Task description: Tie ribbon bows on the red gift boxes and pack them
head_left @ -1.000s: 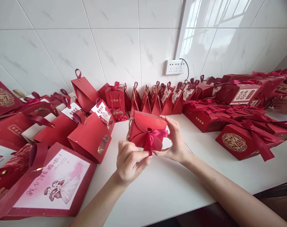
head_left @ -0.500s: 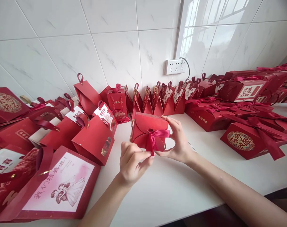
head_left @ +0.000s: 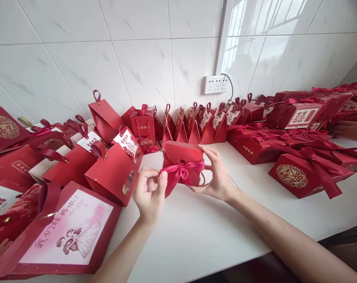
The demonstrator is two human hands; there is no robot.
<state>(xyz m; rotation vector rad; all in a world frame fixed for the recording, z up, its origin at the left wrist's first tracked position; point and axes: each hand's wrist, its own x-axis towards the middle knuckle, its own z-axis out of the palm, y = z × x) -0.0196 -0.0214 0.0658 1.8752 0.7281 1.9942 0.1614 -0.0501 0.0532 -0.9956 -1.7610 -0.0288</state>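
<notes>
Above the white table, a small red gift box (head_left: 174, 156) with overlapping rounded flaps faces me. A dark pink ribbon (head_left: 182, 171) is tied in a bow across its front. My right hand (head_left: 215, 175) grips the box from its right side, thumb below and fingers at the top edge. On the left, my left hand (head_left: 150, 190) pinches the bow's left loop between thumb and fingers, pulling it outward. Gold cord handles show at the box's right side. The back of the box is hidden from me.
Red gift boxes (head_left: 113, 173) with ribbon loops crowd the left, and upright ones line the tiled wall. More ribboned boxes (head_left: 302, 173) are stacked at right. A power strip (head_left: 215, 84) is on the wall. Another person's hand (head_left: 350, 129) reaches in at far right.
My left hand has moved left from the box's lower edge, drawing the ribbon's left loop outward. The bow now spreads wider. Another person's hand has appeared at the far right.
</notes>
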